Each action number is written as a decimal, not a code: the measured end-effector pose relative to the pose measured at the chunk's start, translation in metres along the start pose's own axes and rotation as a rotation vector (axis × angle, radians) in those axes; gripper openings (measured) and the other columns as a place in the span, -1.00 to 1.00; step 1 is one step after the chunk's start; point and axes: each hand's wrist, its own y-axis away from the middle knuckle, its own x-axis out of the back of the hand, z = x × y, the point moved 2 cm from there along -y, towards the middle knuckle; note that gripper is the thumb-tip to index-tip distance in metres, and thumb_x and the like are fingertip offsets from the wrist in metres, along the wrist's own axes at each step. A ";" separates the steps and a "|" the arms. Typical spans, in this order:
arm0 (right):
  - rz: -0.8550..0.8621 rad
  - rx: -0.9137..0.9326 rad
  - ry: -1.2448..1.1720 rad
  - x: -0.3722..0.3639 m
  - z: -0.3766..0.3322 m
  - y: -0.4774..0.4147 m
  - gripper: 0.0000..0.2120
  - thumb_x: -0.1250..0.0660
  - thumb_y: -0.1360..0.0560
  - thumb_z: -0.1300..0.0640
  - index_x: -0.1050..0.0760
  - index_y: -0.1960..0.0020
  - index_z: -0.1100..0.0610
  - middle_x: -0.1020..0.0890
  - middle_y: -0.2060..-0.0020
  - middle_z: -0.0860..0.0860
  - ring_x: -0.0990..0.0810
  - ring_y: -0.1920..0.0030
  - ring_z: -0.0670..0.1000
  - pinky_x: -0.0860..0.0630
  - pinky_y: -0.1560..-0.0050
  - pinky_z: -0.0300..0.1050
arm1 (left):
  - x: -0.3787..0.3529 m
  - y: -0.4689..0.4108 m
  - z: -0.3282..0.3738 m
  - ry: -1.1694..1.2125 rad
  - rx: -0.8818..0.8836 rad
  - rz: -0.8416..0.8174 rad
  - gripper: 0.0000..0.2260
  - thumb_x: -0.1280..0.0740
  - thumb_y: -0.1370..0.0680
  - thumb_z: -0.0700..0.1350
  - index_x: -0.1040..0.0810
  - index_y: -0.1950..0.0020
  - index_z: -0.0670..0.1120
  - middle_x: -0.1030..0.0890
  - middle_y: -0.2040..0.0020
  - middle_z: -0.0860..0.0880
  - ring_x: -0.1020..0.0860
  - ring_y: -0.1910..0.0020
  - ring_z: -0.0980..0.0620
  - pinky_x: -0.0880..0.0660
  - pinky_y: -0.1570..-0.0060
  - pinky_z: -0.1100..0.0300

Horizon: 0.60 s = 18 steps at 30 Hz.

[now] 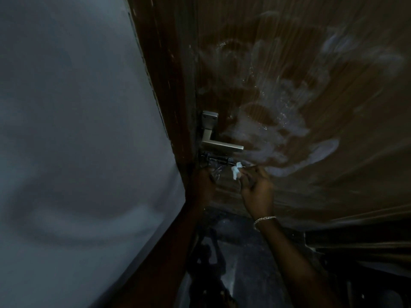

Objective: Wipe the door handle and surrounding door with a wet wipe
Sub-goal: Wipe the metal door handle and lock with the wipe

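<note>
Dim room. One brown wooden door [289, 85], its face streaked with pale, cloudy smears from the middle out toward the right side. Dark wooden frame [164, 85] along the door's left edge, and beyond it one grey wall [66, 130] filling the left side. Dark floor [240, 252] below, near the door's bottom edge.

One silver handle [219, 142] at the door's left edge, lever level and pointing right. One dark bolt [216, 162] just beneath it.

Two hands. Right hand [258, 187] pinched shut on one small crumpled white wipe [236, 171], held at the right end of the bolt, just below the lever's tip. One silver bracelet [264, 219] on that wrist. Left hand [203, 183] curled at the door's left edge below the bolt, closed around something glinting and unclear.

Open door face to the right of and above the hands; tight against the frame on the left.
</note>
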 end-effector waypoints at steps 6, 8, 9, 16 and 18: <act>-0.143 0.122 0.095 -0.032 0.000 -0.023 -0.84 -0.32 -0.56 0.26 -0.66 -0.07 0.17 -0.65 -0.03 0.08 -0.50 0.03 -0.19 -0.33 -0.03 -0.54 | 0.004 -0.008 -0.005 0.377 0.164 -0.031 -0.85 -0.32 -0.57 -0.30 -0.65 -0.08 -0.23 -0.67 -0.07 -0.16 -0.62 -0.08 -0.10 -0.54 -0.15 0.09; -0.213 0.167 0.140 -0.048 0.002 -0.031 -0.79 -0.30 -0.58 0.23 -0.62 -0.18 0.14 -0.65 -0.12 0.06 -0.57 -0.05 -0.15 -0.50 -0.13 -0.35 | 0.000 -0.010 -0.012 0.510 0.255 -0.003 -0.89 -0.33 -0.56 -0.30 -0.65 0.07 -0.16 -0.65 0.13 -0.02 -0.60 0.14 0.05 -0.58 0.08 0.21; -0.264 0.200 0.212 -0.058 0.004 -0.031 -0.75 -0.32 -0.57 0.25 -0.60 -0.22 0.15 -0.65 -0.15 0.10 -0.63 -0.06 -0.05 -0.58 -0.11 -0.20 | -0.003 -0.012 -0.017 0.530 0.285 -0.010 -0.84 -0.33 -0.56 -0.29 -0.63 0.14 -0.08 -0.61 0.20 0.06 -0.56 0.23 0.13 -0.56 0.22 0.29; -0.328 0.163 0.374 -0.075 0.018 -0.033 -0.80 -0.33 -0.56 0.25 -0.63 -0.16 0.17 -0.62 -0.16 0.11 -0.67 -0.01 0.10 -0.59 0.00 -0.13 | -0.012 -0.018 -0.029 0.633 0.382 -0.023 -0.84 -0.31 -0.57 -0.30 -0.60 -0.12 -0.27 -0.60 0.14 -0.05 -0.56 0.19 0.02 -0.57 0.06 0.09; -0.396 0.194 0.323 -0.081 0.008 -0.029 -0.80 -0.39 -0.51 0.29 -0.64 -0.12 0.21 -0.64 -0.13 0.16 -0.68 0.01 0.14 -0.62 0.02 -0.08 | -0.012 -0.019 -0.031 0.680 0.408 -0.038 -0.86 -0.27 -0.60 -0.31 -0.56 -0.12 -0.27 -0.56 0.13 -0.02 -0.53 0.17 0.05 -0.56 0.21 0.26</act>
